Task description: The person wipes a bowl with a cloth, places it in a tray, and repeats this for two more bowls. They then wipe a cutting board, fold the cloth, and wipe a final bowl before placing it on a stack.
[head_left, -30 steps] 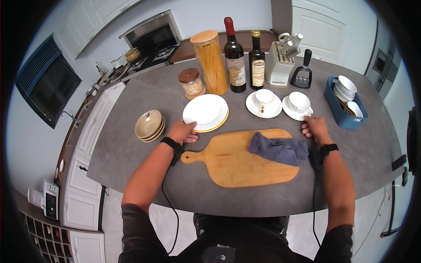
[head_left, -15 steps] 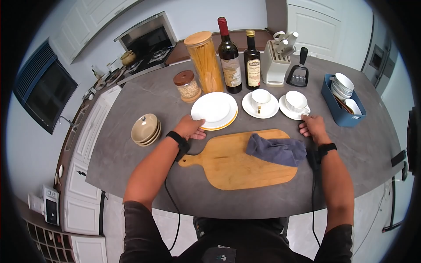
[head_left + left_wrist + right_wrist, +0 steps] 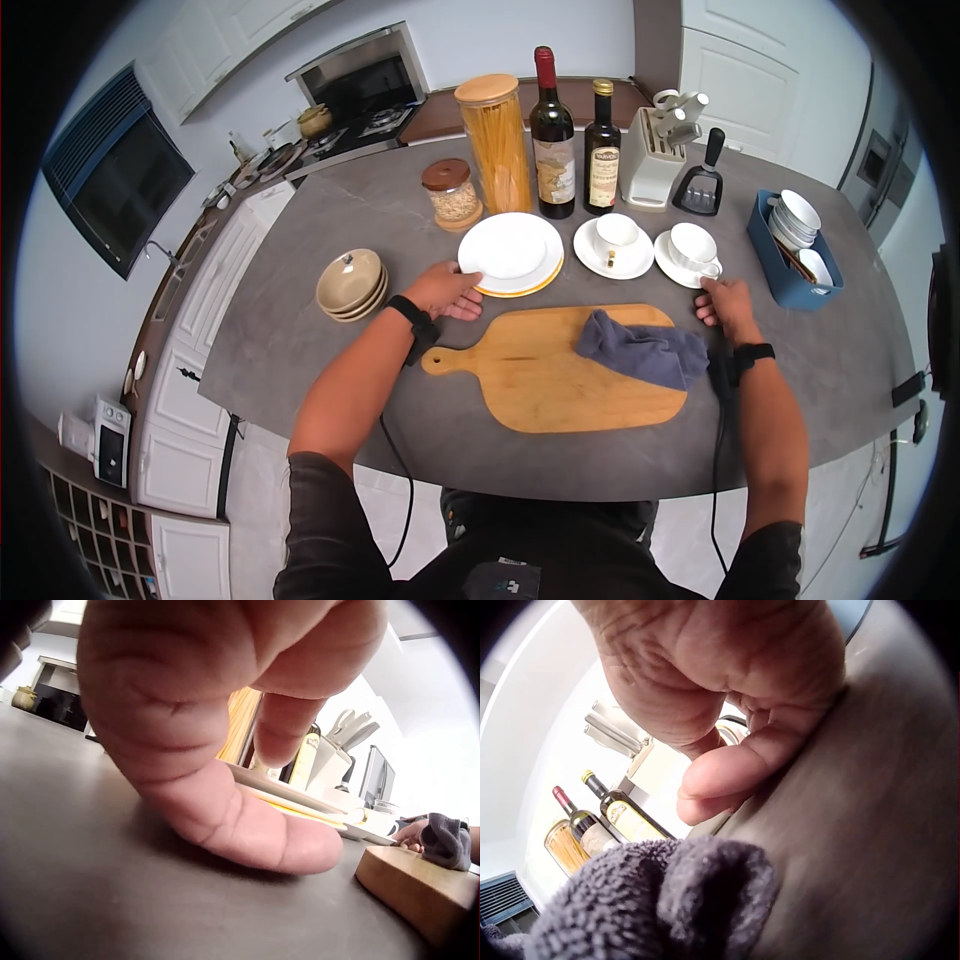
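Observation:
My left hand (image 3: 447, 290) grips the near left edge of a stack of white plates (image 3: 512, 246), thumb over the rim and the other fingers curled low by the tabletop. A yellow edge shows under the upper plates. At the right, my right hand (image 3: 728, 305) pinches the near edge of a white saucer (image 3: 670, 268) that bears a white cup (image 3: 693, 243). A second cup (image 3: 612, 232) on its saucer (image 3: 590, 258) stands between the plates and that saucer. In the right wrist view, the fingers hide most of the saucer.
A wooden cutting board (image 3: 540, 385) with a grey cloth (image 3: 645, 350) lies between my arms. Beige bowls (image 3: 350, 282) are stacked at left, a blue basket (image 3: 800, 290) stands at right. Behind are jars, a wine bottle (image 3: 553, 150), another bottle (image 3: 602, 150), knife block (image 3: 650, 165) and spatula (image 3: 700, 185).
My left hand has slid the plate stack to the right, closer to the middle cup and saucer. The right hand has stayed at its saucer. The head view has shifted slightly.

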`<act>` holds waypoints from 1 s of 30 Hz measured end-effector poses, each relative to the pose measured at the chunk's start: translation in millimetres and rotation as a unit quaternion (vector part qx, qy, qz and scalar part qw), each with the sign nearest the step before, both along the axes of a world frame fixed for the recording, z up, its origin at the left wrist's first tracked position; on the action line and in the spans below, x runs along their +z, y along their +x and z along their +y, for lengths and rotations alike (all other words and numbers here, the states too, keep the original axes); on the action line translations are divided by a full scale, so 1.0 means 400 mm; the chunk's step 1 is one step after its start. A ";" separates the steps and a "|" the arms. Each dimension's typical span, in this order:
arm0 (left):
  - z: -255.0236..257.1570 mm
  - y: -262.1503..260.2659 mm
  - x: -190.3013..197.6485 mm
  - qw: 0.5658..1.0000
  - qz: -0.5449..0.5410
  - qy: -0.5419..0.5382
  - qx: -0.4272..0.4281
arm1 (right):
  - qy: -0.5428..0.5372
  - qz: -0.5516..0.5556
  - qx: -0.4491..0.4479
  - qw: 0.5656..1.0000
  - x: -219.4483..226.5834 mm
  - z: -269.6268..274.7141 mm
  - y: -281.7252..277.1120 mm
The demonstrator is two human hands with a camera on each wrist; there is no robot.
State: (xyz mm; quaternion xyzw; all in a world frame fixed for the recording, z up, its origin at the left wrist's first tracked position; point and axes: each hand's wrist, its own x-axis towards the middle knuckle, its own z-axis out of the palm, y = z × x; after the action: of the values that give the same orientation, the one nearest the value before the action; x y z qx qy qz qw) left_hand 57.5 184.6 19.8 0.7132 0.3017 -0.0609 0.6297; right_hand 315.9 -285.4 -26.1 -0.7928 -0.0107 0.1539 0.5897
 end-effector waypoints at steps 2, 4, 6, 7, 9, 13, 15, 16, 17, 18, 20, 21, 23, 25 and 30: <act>0.012 -0.025 0.017 1.000 0.003 -0.017 -0.024 | 0.002 -0.002 0.003 1.000 -0.007 -0.003 0.007; -0.003 -0.083 0.045 1.000 -0.020 0.015 0.009 | 0.004 -0.005 0.004 1.000 -0.013 -0.004 0.006; -0.017 -0.164 0.066 0.997 -0.036 0.048 0.047 | 0.002 -0.005 0.007 1.000 -0.010 -0.012 0.004; -0.014 -0.213 0.074 0.997 -0.054 0.031 0.049 | -0.001 -0.007 0.007 1.000 -0.006 -0.008 0.004; -0.011 -0.323 0.091 0.994 -0.086 0.015 0.059 | -0.001 -0.008 0.021 1.000 -0.005 -0.010 0.002; 0.063 -0.500 0.134 0.972 -0.140 0.080 0.172 | -0.001 -0.006 0.027 1.000 -0.014 -0.019 0.017; 0.129 -0.534 0.112 0.901 -0.186 0.210 0.330 | -0.006 0.000 0.033 0.999 -0.018 -0.022 0.021; 0.140 -0.532 0.112 0.899 -0.189 0.210 0.335 | -0.007 0.005 0.035 0.999 -0.010 -0.018 0.022; 0.152 -0.525 0.114 0.898 -0.141 0.204 0.363 | -0.006 0.000 0.037 0.999 -0.006 -0.017 0.020; 0.168 -0.513 0.114 0.896 -0.092 0.197 0.388 | -0.003 0.002 0.032 0.999 0.001 -0.016 0.007; 0.219 -0.493 0.089 0.921 -0.057 0.161 0.350 | 0.000 0.002 0.023 1.000 0.007 -0.020 -0.020; 0.225 -0.479 0.082 0.937 -0.068 0.112 0.323 | 0.004 0.009 0.024 1.000 0.008 -0.023 -0.033; 0.243 -0.441 0.059 0.952 -0.081 0.060 0.288 | 0.006 0.014 0.018 1.000 0.013 -0.043 -0.057; 0.267 -0.415 0.038 0.953 -0.086 0.012 0.289 | 0.001 0.007 0.029 1.000 0.014 -0.060 -0.080; 0.260 -0.375 0.034 0.955 -0.105 -0.011 0.276 | -0.001 -0.001 0.033 0.999 0.015 -0.075 -0.105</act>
State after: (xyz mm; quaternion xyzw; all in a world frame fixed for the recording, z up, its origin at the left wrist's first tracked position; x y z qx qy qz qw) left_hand -92.7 288.7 33.4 0.5976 0.4187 0.1871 0.6577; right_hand 273.8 -315.4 -20.2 -0.7929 -0.0374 0.1725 0.5833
